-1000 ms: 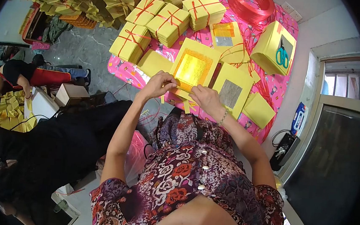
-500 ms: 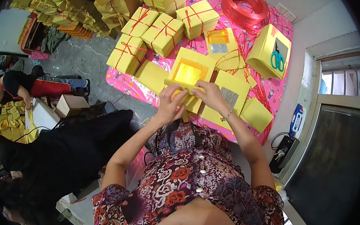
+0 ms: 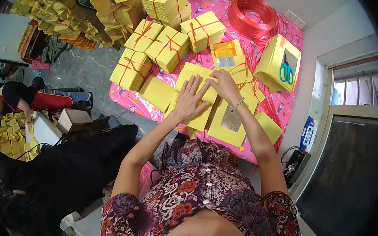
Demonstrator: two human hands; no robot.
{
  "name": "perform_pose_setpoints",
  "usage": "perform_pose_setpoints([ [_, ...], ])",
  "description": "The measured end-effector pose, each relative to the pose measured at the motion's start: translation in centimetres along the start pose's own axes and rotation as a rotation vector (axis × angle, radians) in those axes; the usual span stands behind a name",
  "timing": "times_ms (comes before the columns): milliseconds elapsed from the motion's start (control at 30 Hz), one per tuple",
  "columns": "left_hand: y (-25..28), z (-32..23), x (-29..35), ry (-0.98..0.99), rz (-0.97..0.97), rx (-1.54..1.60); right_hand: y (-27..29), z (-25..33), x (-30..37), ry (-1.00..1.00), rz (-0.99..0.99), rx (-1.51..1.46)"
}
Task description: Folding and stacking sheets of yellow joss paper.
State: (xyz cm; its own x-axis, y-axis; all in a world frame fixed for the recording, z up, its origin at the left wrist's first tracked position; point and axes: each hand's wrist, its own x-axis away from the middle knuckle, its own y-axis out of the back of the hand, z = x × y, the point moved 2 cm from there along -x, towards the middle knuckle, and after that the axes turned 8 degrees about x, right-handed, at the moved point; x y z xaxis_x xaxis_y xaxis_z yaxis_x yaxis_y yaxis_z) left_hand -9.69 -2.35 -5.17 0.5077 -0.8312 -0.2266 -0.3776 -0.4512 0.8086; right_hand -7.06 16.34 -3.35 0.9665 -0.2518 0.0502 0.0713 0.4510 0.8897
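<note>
Yellow paper [image 3: 210, 94] should crease best with my left hand [image 3: 188, 103] pressing flat, fingers apart, and my right hand [image 3: 227, 87], whose grip I can't tell, squaring its edge.

The folded sheet [image 3: 195, 70] looks like matt paper, the silver patch [image 3: 232, 118] like foil (slightly rough), the coil [image 3: 251, 33] glossy plastic, the tablecloth [image 3: 211, 0] shiny plastic.

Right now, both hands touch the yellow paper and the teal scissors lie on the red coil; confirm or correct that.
Wrong spot: in the head view the teal scissors lie on the yellow stack. The left hand and right hand do both touch the yellow paper.
</note>
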Motion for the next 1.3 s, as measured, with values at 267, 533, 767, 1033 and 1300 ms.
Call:
perform_pose_setpoints([
  [267,-0.3,0.6,-1.5,-0.007,-0.012,-0.031,-0.9,-0.4,-3.1,0.082,-0.018,0.011],
  [533,-0.4,-0.6,-0.9,0.150,-0.080,-0.007,-0.7,0.1,-3.3,0.077,0.016,-0.025],
  [767,-0.9,0.1,-1.4,0.117,-0.120,0.012,-1.0,0.5,-3.8,0.087,0.012,-0.139],
  [1033,-1.1,0.4,-1.5,0.133,-0.084,0.000,-1.0,0.9,-4.6,0.094,0.028,-0.113],
  [1300,-1.4,0.5,-1.6,0.158,-0.070,-0.025,-0.3,1.4,-4.6,0.099,0.032,-0.104],
])
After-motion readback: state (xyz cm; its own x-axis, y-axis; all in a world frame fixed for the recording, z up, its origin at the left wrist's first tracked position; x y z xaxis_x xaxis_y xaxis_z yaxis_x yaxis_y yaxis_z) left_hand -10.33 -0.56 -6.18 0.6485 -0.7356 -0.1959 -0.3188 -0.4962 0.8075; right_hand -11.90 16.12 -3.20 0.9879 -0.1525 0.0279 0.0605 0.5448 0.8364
